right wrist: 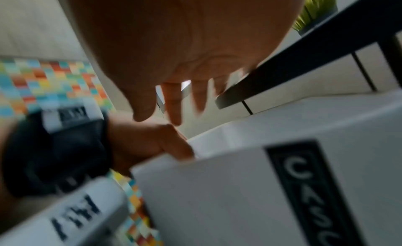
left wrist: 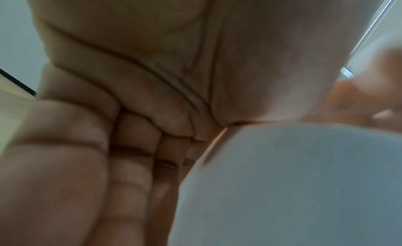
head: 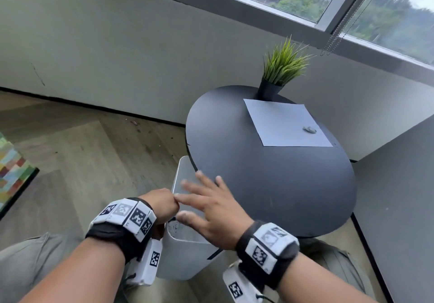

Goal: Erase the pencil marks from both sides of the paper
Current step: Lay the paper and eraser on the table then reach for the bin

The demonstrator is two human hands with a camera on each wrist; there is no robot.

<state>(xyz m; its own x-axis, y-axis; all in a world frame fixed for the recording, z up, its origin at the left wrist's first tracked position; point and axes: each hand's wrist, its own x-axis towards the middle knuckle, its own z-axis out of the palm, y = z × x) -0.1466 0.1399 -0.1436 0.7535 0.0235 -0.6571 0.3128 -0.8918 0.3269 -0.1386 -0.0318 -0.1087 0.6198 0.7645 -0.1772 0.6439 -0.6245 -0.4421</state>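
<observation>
Both hands are down at the white bin (head: 187, 251), left hand (head: 162, 203) curled on its rim, right hand (head: 211, 208) splayed and empty, while the paper (head: 284, 124) lies well ahead and to the right of the fingers, nearer the right.

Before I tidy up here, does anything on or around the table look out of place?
A small grey lump, likely a kneaded eraser or rubbings, lies on the paper. The paper sits askew, one corner at the plant pot. Both hands, left and right, are over a white bin, off the table.
</observation>
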